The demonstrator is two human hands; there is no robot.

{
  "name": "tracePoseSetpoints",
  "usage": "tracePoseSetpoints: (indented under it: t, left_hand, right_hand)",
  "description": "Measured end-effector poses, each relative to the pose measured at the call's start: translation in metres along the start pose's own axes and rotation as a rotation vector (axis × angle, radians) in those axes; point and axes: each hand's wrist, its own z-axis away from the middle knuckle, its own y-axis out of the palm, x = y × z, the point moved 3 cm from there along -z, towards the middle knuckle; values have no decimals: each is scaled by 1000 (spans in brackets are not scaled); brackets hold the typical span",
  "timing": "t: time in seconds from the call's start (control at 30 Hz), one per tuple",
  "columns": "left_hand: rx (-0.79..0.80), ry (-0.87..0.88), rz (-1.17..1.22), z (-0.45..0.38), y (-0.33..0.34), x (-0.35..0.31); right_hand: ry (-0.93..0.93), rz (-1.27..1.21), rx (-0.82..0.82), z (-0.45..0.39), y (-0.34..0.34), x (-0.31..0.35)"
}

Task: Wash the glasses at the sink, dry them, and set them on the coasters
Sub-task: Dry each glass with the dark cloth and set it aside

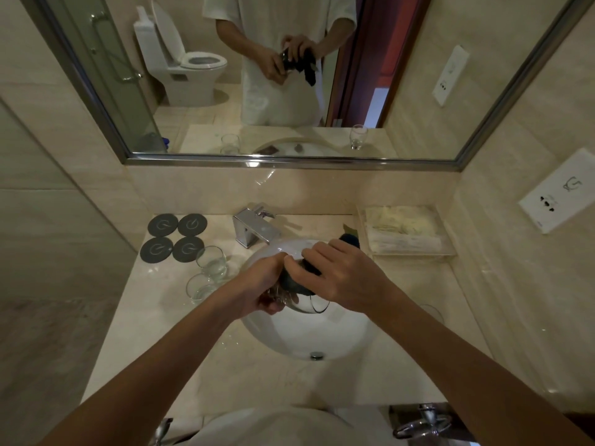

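Note:
Over the white sink basin (338, 336) my left hand (260, 284) grips a clear glass (309, 302) lying on its side. My right hand (341, 275) holds a dark cloth (294, 280) against the glass, fingers curled round the cloth. Two more clear glasses (212, 263) (199, 289) stand upright on the counter left of the basin. Several dark round coasters (175, 238) lie at the back left, with nothing on them. Another glass (433, 312) shows dimly on the counter right of my right forearm.
A chrome faucet (254, 228) stands behind the basin. A clear tray (405, 235) with folded cloths sits at the back right, a dark cloth (349, 238) beside it. The mirror (289, 75) fills the wall above. A wall outlet plate (561, 191) is at right.

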Motion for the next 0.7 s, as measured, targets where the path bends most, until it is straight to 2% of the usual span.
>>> tracePoseSetpoints:
  t: [0.07, 0.17, 0.3, 0.43, 0.57, 0.63, 0.7]
  left_hand:
    - [-18, 13, -21, 0, 1, -1]
    - [-66, 66, -51, 2, -2, -5]
    - [-28, 145, -59, 6, -6, -13]
    - [30, 195, -153, 15, -14, -16]
    - [140, 386, -144, 13, -26, -7]
    - [77, 474, -112, 12, -29, -2]
    - [-62, 562, -84, 13, -26, -2]
  right_hand:
    - [134, -128, 3, -1, 0, -1]
    - [482, -435, 49, -2, -1, -7]
    - [796, -698, 156, 0, 2, -10]
    - [924, -839, 147, 0, 2, -7]
    - [1033, -915, 88, -1, 3, 0]
    - [1125, -964, 48, 0, 5, 2]
    - [1207, -1014, 42, 1, 7, 5]
